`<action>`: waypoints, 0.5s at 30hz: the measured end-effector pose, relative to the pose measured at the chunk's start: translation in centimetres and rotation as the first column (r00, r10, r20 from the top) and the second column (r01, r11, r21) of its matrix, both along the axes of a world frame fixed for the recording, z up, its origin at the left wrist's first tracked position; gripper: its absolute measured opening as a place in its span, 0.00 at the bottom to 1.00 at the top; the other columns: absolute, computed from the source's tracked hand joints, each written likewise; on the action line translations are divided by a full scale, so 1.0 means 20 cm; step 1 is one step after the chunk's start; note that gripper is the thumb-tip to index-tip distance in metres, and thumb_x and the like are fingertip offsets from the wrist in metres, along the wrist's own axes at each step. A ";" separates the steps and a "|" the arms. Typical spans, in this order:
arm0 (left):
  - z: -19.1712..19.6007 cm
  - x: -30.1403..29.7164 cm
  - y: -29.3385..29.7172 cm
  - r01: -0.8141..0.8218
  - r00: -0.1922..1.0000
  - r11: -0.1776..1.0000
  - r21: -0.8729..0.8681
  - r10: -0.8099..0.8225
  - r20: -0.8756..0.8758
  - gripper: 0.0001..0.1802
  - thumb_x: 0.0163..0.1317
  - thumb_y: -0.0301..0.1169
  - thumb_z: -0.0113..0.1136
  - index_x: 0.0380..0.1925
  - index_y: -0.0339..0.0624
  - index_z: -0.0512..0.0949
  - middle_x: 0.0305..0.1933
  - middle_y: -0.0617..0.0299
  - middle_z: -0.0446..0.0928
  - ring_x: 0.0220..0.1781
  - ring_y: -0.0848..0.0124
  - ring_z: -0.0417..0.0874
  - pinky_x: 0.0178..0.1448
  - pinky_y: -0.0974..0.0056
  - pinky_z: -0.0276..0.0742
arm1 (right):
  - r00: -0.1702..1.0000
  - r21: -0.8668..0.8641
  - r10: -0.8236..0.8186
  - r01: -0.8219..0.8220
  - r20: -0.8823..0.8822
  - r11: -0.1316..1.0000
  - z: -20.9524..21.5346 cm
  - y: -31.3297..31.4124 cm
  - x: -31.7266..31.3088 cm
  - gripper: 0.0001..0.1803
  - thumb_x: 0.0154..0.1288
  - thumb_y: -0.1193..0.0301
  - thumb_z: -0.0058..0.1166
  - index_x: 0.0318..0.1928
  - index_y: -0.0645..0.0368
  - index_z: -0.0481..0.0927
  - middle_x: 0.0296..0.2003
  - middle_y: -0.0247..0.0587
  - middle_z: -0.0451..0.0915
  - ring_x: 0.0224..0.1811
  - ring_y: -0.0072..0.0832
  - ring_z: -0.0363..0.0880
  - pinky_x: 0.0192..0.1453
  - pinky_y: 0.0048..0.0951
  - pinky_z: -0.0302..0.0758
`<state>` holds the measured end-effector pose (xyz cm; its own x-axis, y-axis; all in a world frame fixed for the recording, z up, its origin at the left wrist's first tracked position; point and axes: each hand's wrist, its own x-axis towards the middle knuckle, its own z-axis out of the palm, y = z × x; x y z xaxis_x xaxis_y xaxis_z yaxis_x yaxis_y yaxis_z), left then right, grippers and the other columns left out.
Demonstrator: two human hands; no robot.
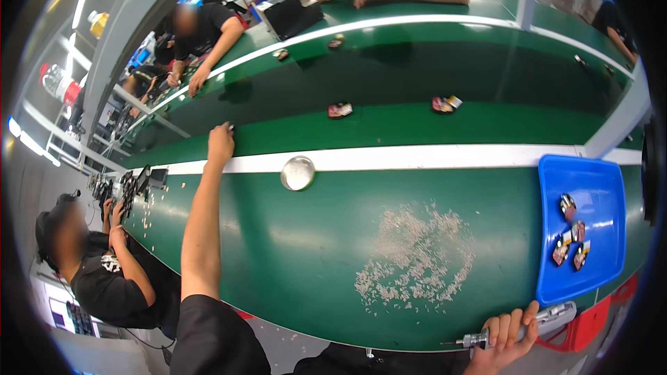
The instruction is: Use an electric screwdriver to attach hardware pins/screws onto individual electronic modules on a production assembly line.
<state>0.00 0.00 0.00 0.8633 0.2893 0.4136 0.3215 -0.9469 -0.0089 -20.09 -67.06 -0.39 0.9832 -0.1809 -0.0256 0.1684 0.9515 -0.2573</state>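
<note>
Left hand (pixel 221 144) past the white rail (pixel 417 156), grip unclear; right hand (pixel 511 333) grasping a screwdriver (pixel 556 314); tiny bits (pixel 410 232) sprawl near blue tray (pixel 594 180)!

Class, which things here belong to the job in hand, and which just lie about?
Probably the job's:
driver, in the right hand
dark item by the left hand
pale bits, loose on the table
blue tray, holding four parts

Seemingly just about:
bottle
red stool

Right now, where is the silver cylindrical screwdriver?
The screwdriver is at the head view's lower right, in the right hand, below the blue rectangular plastic tray.
</note>
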 end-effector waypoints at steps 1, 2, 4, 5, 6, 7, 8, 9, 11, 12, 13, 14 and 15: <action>-0.05 0.01 -0.08 0.024 0.999 1.000 -0.014 -0.024 -0.033 0.14 0.61 0.29 0.53 0.43 0.32 0.78 0.42 0.39 0.78 0.47 0.45 0.78 0.54 0.51 0.72 | 1.000 -0.003 -0.003 0.003 -0.029 1.000 0.02 -0.03 -0.02 0.07 0.69 0.68 0.37 0.33 0.56 0.61 0.10 0.32 0.58 0.08 0.21 0.58 0.16 0.27 0.64; 0.02 -0.01 -0.09 0.033 0.998 0.998 0.057 -0.030 -0.061 0.11 0.62 0.26 0.51 0.41 0.32 0.77 0.42 0.39 0.78 0.46 0.44 0.78 0.52 0.50 0.73 | 1.000 0.024 0.007 -0.006 -0.027 1.000 0.03 -0.03 -0.02 0.07 0.69 0.68 0.36 0.33 0.56 0.61 0.10 0.32 0.58 0.08 0.20 0.56 0.16 0.27 0.62; 0.14 -0.06 -0.12 0.296 0.940 0.942 0.159 -0.316 0.124 0.12 0.61 0.24 0.51 0.44 0.33 0.78 0.46 0.44 0.79 0.48 0.48 0.79 0.52 0.52 0.74 | 0.999 -0.010 0.032 -0.033 -0.029 0.999 0.06 0.14 -0.05 0.08 0.71 0.69 0.37 0.33 0.56 0.60 0.12 0.29 0.59 0.10 0.18 0.58 0.17 0.23 0.61; 0.08 -0.06 -0.39 0.416 0.894 0.909 -0.015 -0.406 0.187 0.14 0.63 0.24 0.51 0.48 0.34 0.77 0.50 0.46 0.78 0.52 0.53 0.79 0.56 0.58 0.73 | 0.999 -0.028 0.038 -0.039 -0.036 0.999 0.07 0.05 -0.04 0.08 0.70 0.69 0.37 0.32 0.55 0.60 0.12 0.29 0.59 0.10 0.18 0.58 0.19 0.24 0.62; 0.07 -0.06 -0.70 0.485 0.862 0.866 -0.118 -0.451 0.233 0.16 0.65 0.23 0.50 0.52 0.35 0.75 0.52 0.47 0.78 0.54 0.56 0.79 0.58 0.61 0.71 | 0.999 -0.059 0.039 -0.041 -0.021 0.997 0.04 0.00 0.00 0.08 0.70 0.68 0.37 0.32 0.55 0.61 0.12 0.29 0.59 0.10 0.18 0.59 0.20 0.24 0.63; 0.14 -0.16 -1.00 0.537 0.841 0.817 -0.210 -0.498 0.213 0.17 0.66 0.22 0.48 0.54 0.36 0.74 0.55 0.49 0.76 0.56 0.58 0.78 0.59 0.61 0.70 | 0.999 -0.056 0.049 -0.049 0.001 0.997 0.03 -0.02 0.01 0.08 0.70 0.69 0.38 0.32 0.55 0.61 0.12 0.29 0.60 0.10 0.18 0.59 0.21 0.25 0.63; 0.25 -0.29 -1.32 0.594 0.805 0.773 -0.223 -0.565 0.182 0.17 0.66 0.21 0.46 0.54 0.34 0.74 0.56 0.50 0.76 0.58 0.57 0.76 0.60 0.61 0.69 | 0.997 -0.053 0.076 -0.075 0.018 0.996 0.01 -0.02 0.00 0.07 0.69 0.69 0.39 0.33 0.56 0.62 0.12 0.29 0.60 0.11 0.19 0.60 0.21 0.25 0.63; 0.28 -0.39 -1.54 0.681 0.731 0.687 -0.254 -0.657 0.183 0.17 0.65 0.19 0.45 0.53 0.34 0.74 0.56 0.49 0.75 0.59 0.57 0.76 0.61 0.60 0.69 | 0.994 -0.038 0.100 -0.098 0.040 0.994 -0.01 -0.03 0.00 0.07 0.68 0.68 0.41 0.33 0.56 0.62 0.13 0.29 0.60 0.11 0.20 0.60 0.21 0.26 0.63; 0.28 -0.54 -1.93 0.869 0.485 0.457 -0.187 -0.863 0.143 0.21 0.55 0.15 0.52 0.51 0.32 0.74 0.53 0.45 0.76 0.55 0.52 0.77 0.59 0.56 0.72 | 0.996 -0.096 0.086 -0.084 0.016 0.992 -0.04 -0.05 -0.04 0.09 0.69 0.64 0.39 0.34 0.55 0.65 0.12 0.29 0.59 0.11 0.20 0.57 0.20 0.26 0.63; 0.25 -0.62 -2.07 0.920 0.348 0.308 -0.244 -0.927 0.141 0.23 0.49 0.14 0.55 0.49 0.30 0.74 0.51 0.44 0.76 0.53 0.49 0.77 0.56 0.54 0.74 | 0.995 -0.124 0.093 -0.088 0.041 0.988 -0.03 -0.05 -0.06 0.09 0.69 0.64 0.39 0.34 0.55 0.65 0.12 0.29 0.59 0.11 0.20 0.57 0.20 0.26 0.64; 0.23 -0.70 -2.20 0.922 0.289 0.255 -0.290 -0.954 0.082 0.24 0.46 0.14 0.56 0.48 0.27 0.74 0.51 0.44 0.75 0.52 0.48 0.77 0.56 0.52 0.75 | 0.992 -0.149 0.113 -0.102 0.063 0.984 -0.04 -0.06 -0.08 0.09 0.69 0.65 0.38 0.35 0.56 0.66 0.12 0.29 0.60 0.10 0.20 0.58 0.20 0.26 0.64; 0.20 -0.77 -2.30 0.919 0.190 0.150 -0.364 -0.979 0.075 0.29 0.43 0.13 0.56 0.52 0.28 0.72 0.55 0.43 0.73 0.54 0.48 0.76 0.57 0.51 0.74 | 0.991 -0.139 0.117 -0.106 0.071 0.985 -0.04 -0.06 -0.11 0.09 0.69 0.66 0.38 0.35 0.56 0.66 0.11 0.29 0.60 0.10 0.20 0.58 0.20 0.26 0.65; 0.18 -0.82 -2.37 0.919 0.127 0.103 -0.379 -0.991 0.039 0.32 0.38 0.12 0.56 0.52 0.26 0.72 0.56 0.44 0.72 0.55 0.48 0.75 0.56 0.52 0.75 | 0.990 -0.137 0.127 -0.117 0.066 0.984 -0.04 -0.07 -0.14 0.09 0.69 0.66 0.38 0.35 0.56 0.66 0.11 0.29 0.60 0.10 0.20 0.58 0.20 0.26 0.65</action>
